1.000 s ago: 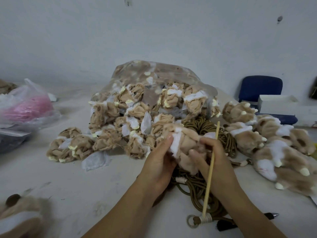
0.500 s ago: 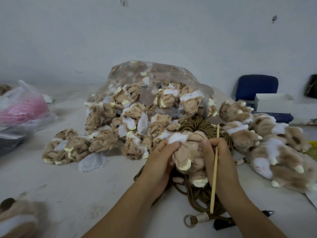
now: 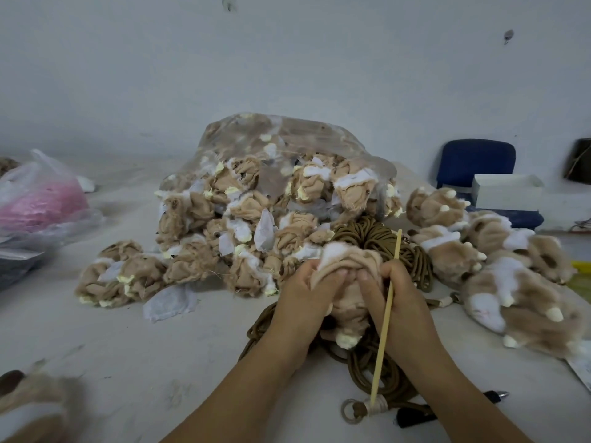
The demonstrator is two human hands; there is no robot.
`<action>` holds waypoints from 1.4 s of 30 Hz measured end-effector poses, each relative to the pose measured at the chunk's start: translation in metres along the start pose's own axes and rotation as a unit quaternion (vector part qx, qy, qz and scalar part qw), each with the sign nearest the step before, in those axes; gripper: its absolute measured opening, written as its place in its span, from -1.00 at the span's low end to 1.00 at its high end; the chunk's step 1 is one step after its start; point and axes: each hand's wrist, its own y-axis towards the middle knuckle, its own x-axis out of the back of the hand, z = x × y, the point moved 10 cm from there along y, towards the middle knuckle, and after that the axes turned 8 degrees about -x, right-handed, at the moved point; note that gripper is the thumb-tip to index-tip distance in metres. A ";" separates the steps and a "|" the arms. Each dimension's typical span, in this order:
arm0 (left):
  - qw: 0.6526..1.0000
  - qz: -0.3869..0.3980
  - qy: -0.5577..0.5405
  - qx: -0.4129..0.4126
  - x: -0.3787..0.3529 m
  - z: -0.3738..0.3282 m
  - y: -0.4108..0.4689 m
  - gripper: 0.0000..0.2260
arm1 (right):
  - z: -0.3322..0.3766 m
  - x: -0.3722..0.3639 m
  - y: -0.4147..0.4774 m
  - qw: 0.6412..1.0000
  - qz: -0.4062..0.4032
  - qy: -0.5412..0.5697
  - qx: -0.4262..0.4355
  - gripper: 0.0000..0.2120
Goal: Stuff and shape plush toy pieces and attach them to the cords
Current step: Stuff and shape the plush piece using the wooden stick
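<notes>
Plush toy pieces (image 3: pixel 243 225), limp tan-and-white shells, spill from a clear plastic bag (image 3: pixel 287 139) across the tabletop (image 3: pixel 128 346). Filled-out paws (image 3: pixel 511 282) are heaped to the right, with a coil of brown cords (image 3: pixel 367 231) between. One plush piece (image 3: pixel 347 262) is held above the cords at centre, with the left grip (image 3: pixel 303 302) and right grip (image 3: pixel 406 302) both clenched around it and pressing into its folded edge. The right grip also holds a thin wooden stick (image 3: pixel 385 318) alongside. The piece looks light, soft and easily crushed. It is probably best taken at the bunched open edge, clear of the small cream claw (image 3: pixel 347 340) at its lower end. Whether any stuffing is inside cannot be told, as the fingers hide the opening. Much of the cord bundle lies beneath the forearms, and a blurred furry shape (image 3: pixel 28 407) is cut off at lower left.
</notes>
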 end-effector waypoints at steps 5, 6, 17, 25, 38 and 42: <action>0.984 0.022 -0.165 0.060 -0.008 0.011 -0.002 -0.86 | -0.001 -0.003 0.001 1.000 0.004 0.023 -0.007 -0.70; 0.978 0.041 -0.193 0.069 -0.012 0.012 -0.003 -0.80 | -0.003 -0.003 0.001 0.999 0.008 0.036 -0.013 -0.70; 0.977 0.057 -0.189 0.084 -0.015 0.010 -0.006 -0.56 | -0.009 0.000 0.003 0.992 0.038 0.106 -0.051 -0.68; 0.955 0.028 -0.276 0.104 -0.010 0.009 -0.002 -0.55 | -0.011 -0.001 0.003 0.997 0.032 0.067 -0.038 -0.78; 0.995 0.068 -0.057 -0.042 -0.017 -0.012 -0.004 -0.52 | -0.021 0.007 0.008 0.996 -0.001 0.066 -0.059 -0.87; 0.993 0.040 0.068 -0.087 -0.010 -0.011 -0.003 -0.70 | -0.019 0.003 0.008 0.996 0.009 0.078 -0.048 -0.85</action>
